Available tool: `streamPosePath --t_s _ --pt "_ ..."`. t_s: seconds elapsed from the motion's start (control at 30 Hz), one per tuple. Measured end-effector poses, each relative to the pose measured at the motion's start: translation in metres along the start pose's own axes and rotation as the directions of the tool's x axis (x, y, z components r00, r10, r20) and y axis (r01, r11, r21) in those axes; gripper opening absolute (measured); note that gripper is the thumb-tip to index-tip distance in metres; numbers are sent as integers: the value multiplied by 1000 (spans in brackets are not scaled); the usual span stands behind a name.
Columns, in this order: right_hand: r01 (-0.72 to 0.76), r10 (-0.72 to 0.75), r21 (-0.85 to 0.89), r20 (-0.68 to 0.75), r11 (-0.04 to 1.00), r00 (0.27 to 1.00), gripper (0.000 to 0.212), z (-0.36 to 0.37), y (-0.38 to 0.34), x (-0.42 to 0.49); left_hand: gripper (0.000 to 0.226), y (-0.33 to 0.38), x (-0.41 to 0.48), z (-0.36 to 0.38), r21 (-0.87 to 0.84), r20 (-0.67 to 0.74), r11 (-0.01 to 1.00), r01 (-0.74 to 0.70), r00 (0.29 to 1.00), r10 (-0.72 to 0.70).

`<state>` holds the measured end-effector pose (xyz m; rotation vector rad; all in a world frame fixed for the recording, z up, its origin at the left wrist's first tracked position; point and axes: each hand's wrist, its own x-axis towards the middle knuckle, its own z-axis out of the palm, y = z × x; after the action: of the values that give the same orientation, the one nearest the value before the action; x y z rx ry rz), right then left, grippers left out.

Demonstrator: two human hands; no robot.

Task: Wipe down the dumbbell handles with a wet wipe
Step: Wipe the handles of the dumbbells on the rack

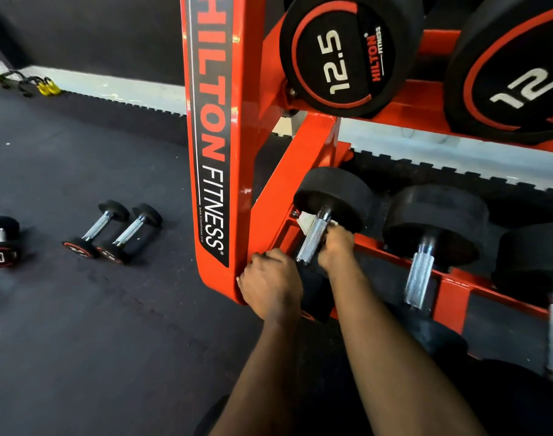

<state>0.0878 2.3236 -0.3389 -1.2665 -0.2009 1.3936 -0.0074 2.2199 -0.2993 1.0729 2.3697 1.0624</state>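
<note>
At rack's [268,196] lower-left corner, beside the upright, a dumbbell [328,215] lies on the bottom shelf, long axis running front to back, far head tipped up-right. Handle [313,240] is knurled chrome, heads black rubber. Right hand [336,247] is closed round the handle's far end, pressing a white wipe [306,222] there. Left hand [270,283] curls over the near head, grip closed.

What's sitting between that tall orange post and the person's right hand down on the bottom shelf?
In the head view, the knurled handle of the leftmost dumbbell lies between the orange post and the right hand, with a white wipe bunched at its top.
</note>
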Motion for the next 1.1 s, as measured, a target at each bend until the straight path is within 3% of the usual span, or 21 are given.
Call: streamPosePath --t_s 0.1,0.2,0.33,0.53,0.63,0.7,0.83,0.97,1.03,1.1 --pt "-33 35 -44 57 998 998 16 -7 -9 -20 44 0 1 1 5 9 1000 15 1000 -15" --pt "89 -54 -214 162 973 985 28 -15 -14 -45 49 -1 1 1 21 9 1000 16 1000 -16" --pt "140 -102 -215 180 967 978 24 -19 1 -26 49 1 1 -1 8 22 1000 31 999 -31" --pt "104 -24 -492 166 864 986 19 -37 3 -58 56 4 -2 -5 -13 6 999 32 999 -32" --pt "145 -109 -356 117 923 987 18 -24 -3 -47 53 5 -5 -7 -2 22 999 43 999 -43" --pt "167 -124 -396 131 903 984 19 -19 -1 -34 56 5 -4 -6 -12 24 998 54 998 -54" --pt "280 -248 -723 154 632 957 20 -31 11 -54 57 7 -3 -7 -26 30 998 54 998 -53" --pt "359 -323 -847 239 392 916 34 -24 4 -63 58 8 -7 -11 -44 16 998 41 999 -40" --pt "419 -282 -885 357 205 891 44 -29 -3 -54 58 8 -6 -12 -51 32 997 58 998 -57" --pt "534 -220 -842 537 -81 814 58 -36 -7 -45 56 8 -7 -13 -43 37 997 62 998 -60"
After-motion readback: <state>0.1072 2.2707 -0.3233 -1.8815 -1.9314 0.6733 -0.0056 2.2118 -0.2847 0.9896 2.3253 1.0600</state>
